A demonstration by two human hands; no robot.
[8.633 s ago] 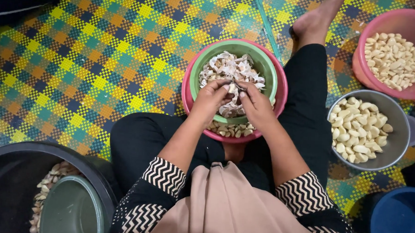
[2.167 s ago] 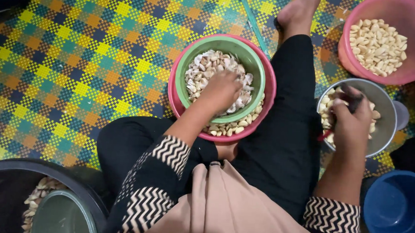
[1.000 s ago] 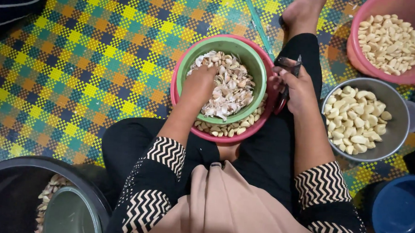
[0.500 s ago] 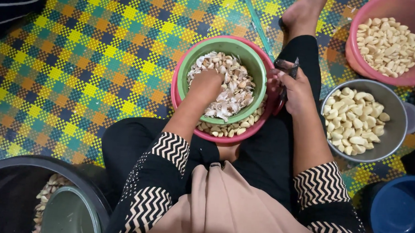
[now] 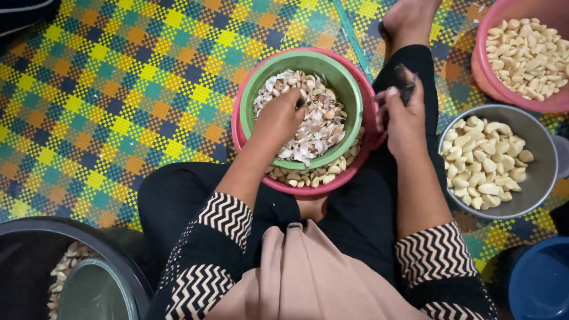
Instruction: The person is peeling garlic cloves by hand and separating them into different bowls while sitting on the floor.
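Observation:
I sit cross-legged on a woven mat with a green bowl [image 5: 351, 92] of garlic skins and cloves nested inside a pink bowl [image 5: 247, 145] on my lap. My left hand [image 5: 280, 115] reaches down into the green bowl, fingers buried among the skins. Just right of the pink bowl's rim, my right hand [image 5: 401, 117] is closed around a small dark knife [image 5: 406, 85] whose blade points away from me. Unpeeled cloves [image 5: 309, 177] show in the gap between the two bowls.
A metal bowl [image 5: 546, 165] of peeled cloves sits at my right. Farther right is a pink basin [image 5: 486, 79] with more peeled cloves. A blue tub [image 5: 547, 293] is at bottom right, a black basin [image 5: 11, 257] holding a grey bowl at bottom left. My bare foot [image 5: 409, 15] rests ahead.
My right hand came back from the metal bowl to the pink bowl's rim with the knife. My left hand has stayed in the green bowl, digging slightly deeper.

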